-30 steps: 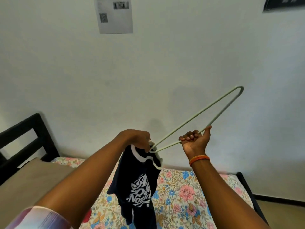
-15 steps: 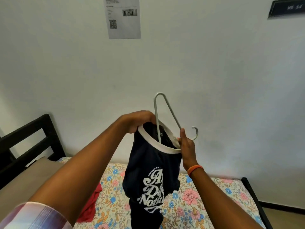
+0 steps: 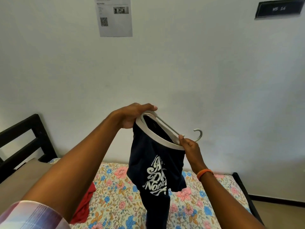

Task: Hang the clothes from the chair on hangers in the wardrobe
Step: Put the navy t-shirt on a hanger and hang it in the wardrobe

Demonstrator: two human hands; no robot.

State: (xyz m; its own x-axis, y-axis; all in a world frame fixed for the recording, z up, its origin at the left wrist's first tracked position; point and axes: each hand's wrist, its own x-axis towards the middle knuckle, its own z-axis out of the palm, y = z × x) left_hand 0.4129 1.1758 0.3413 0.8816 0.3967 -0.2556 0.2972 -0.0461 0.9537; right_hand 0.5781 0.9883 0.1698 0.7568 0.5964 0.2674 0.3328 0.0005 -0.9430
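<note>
A white wall [image 3: 198,71] fills most of the view, and below it lies a bed [image 3: 118,192] covered in a floral sheet, which serves as the landmark here. A dark bed frame [image 3: 24,139] rises at the left end of the bed, with a tan pillow [image 3: 21,177] just inside it. High above the bed a printed paper sheet [image 3: 115,17] with a QR code is stuck to the wall, and far to its right hangs a dark sign [image 3: 279,9]. A red garment [image 3: 84,204] lies crumpled on the bed's left part.

Held in the air above the middle of the bed is a navy T-shirt [image 3: 156,162] with white lettering and a white collar band; its body hangs down towards the sheet. A pale hanger [image 3: 166,125] passes into the neck opening, its hook sticking out to the right of the collar, above the bed.

The person's left hand [image 3: 133,116] grips the left side of the collar, fingers curled over the top and thumb beneath, pinching the fabric together with the hanger's end. The right hand [image 3: 189,146], with an orange band [image 3: 204,173] at the wrist, pinches the right side of the collar and the hanger's neck between thumb and curled fingers
</note>
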